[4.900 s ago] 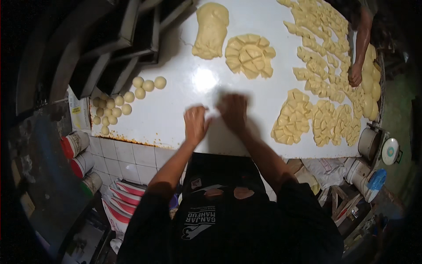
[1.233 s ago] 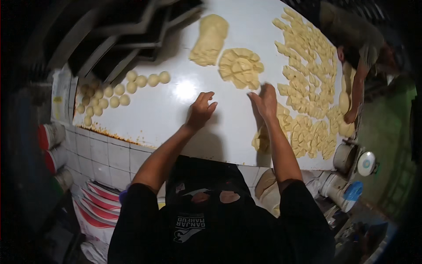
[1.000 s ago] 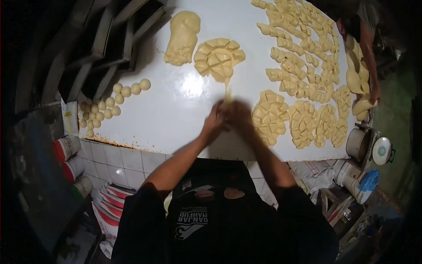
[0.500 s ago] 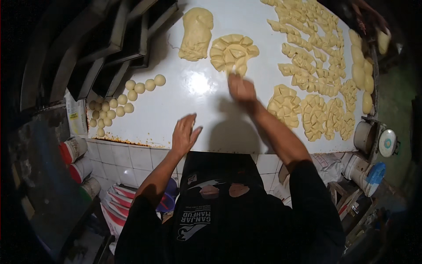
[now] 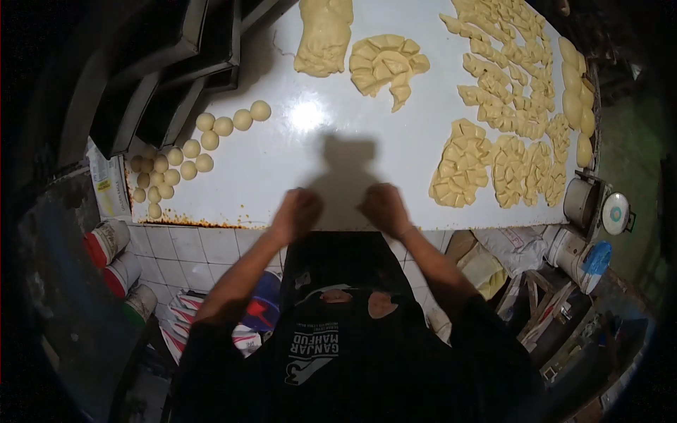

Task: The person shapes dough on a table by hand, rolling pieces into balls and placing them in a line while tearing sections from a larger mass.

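left hand: slightly blurred, palm hidden from us | right hand: blurred, we cannot tell its grip | dough slab, dark pans, dough strips: we lose their far parts past the top edge | lower-right clutter: too dim and small for us to name

Dark trays are overlapped at upper left. Below, white buckets with red or green ends are ranged beside a tiled wall. Far right, a round pale lid is seen beside a pot, near blue plastic.
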`<state>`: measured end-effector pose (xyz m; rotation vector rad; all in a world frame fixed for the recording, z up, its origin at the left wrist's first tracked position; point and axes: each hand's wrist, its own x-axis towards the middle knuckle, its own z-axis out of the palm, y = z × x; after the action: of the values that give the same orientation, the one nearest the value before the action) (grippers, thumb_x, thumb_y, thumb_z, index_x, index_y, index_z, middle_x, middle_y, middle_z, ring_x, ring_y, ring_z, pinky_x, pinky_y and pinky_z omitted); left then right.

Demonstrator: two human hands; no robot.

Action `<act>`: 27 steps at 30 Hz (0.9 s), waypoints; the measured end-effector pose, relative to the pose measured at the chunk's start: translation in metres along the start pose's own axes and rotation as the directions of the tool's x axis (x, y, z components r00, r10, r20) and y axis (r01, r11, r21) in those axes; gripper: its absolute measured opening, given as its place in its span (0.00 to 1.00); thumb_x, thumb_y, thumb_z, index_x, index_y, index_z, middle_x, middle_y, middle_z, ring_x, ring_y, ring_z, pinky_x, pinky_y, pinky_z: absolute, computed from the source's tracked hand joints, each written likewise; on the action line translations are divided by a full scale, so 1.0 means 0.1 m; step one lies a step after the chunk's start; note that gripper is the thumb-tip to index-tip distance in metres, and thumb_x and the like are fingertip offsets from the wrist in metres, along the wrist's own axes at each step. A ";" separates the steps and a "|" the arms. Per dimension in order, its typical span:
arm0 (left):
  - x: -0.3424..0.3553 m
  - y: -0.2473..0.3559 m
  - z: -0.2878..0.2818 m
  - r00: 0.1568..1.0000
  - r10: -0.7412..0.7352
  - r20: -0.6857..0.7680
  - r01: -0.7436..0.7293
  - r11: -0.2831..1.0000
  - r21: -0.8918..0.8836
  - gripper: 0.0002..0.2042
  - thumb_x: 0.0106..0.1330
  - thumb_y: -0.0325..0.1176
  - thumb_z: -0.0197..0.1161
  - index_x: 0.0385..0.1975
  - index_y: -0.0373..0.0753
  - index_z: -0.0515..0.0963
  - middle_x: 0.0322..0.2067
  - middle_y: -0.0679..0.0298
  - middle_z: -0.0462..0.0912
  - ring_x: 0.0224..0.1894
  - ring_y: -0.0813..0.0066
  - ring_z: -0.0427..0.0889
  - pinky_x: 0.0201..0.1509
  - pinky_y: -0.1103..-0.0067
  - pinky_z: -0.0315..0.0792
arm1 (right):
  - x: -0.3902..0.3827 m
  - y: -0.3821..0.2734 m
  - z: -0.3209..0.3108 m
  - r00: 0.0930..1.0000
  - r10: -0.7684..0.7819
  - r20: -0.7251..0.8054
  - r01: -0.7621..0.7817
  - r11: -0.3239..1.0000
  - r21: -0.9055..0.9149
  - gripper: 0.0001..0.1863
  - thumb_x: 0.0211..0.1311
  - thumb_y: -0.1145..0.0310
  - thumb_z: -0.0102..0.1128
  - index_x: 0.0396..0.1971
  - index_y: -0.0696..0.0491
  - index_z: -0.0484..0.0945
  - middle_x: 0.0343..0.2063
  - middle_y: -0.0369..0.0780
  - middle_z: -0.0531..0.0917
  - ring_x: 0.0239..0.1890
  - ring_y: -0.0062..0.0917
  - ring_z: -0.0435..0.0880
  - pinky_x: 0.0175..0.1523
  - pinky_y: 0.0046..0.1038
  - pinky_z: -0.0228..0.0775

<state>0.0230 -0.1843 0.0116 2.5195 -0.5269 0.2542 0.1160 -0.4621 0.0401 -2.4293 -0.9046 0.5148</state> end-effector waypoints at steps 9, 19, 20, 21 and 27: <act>0.00 0.48 0.19 0.940 -0.339 -0.031 0.335 0.938 -0.094 0.12 0.69 0.33 0.70 0.49 0.39 0.82 0.49 0.52 0.81 0.54 0.47 0.80 0.61 0.56 0.71 | 0.24 0.14 0.24 0.971 -0.140 -0.193 0.094 0.969 -0.229 0.16 0.62 0.54 0.75 0.32 0.51 0.83 0.39 0.42 0.82 0.48 0.40 0.80 0.55 0.46 0.70; 2.58 -1.00 -0.52 0.862 -0.197 -0.467 0.185 0.980 -0.071 0.09 0.74 0.31 0.66 0.48 0.34 0.83 0.43 0.48 0.85 0.45 0.43 0.84 0.49 0.59 0.78 | 0.57 0.06 0.08 0.912 -0.071 -0.404 0.045 0.996 -0.074 0.18 0.63 0.58 0.76 0.43 0.52 0.79 0.44 0.44 0.80 0.50 0.43 0.80 0.58 0.47 0.70; 2.51 -1.08 -0.42 0.856 -0.214 -0.470 0.196 0.977 -0.088 0.09 0.74 0.31 0.66 0.48 0.34 0.83 0.43 0.48 0.85 0.45 0.43 0.84 0.49 0.59 0.78 | 0.45 0.11 0.05 0.946 -0.021 -0.325 0.007 0.999 -0.043 0.17 0.64 0.58 0.75 0.43 0.52 0.79 0.44 0.44 0.80 0.51 0.43 0.80 0.57 0.46 0.71; 2.38 -1.15 -0.34 0.925 -0.247 -0.288 0.252 0.968 -0.021 0.09 0.74 0.33 0.65 0.45 0.35 0.83 0.42 0.48 0.85 0.44 0.43 0.84 0.48 0.58 0.78 | 0.34 0.14 0.03 0.970 0.025 -0.240 -0.030 0.999 -0.015 0.15 0.65 0.59 0.74 0.42 0.51 0.80 0.44 0.44 0.80 0.51 0.43 0.81 0.56 0.45 0.73; 0.64 -0.02 -0.40 0.619 -0.252 0.744 0.294 0.953 0.078 0.15 0.69 0.46 0.68 0.37 0.38 0.84 0.38 0.49 0.87 0.44 0.49 0.88 0.53 0.58 0.80 | 0.08 0.31 -0.19 0.861 -0.489 -0.139 0.484 0.872 -0.068 0.08 0.65 0.64 0.69 0.34 0.51 0.81 0.40 0.43 0.81 0.46 0.44 0.82 0.53 0.44 0.76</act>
<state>0.0787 -0.1807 0.0622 2.5206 -0.4146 -0.9620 0.1463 -0.4831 0.0369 -2.1097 -1.4052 0.1252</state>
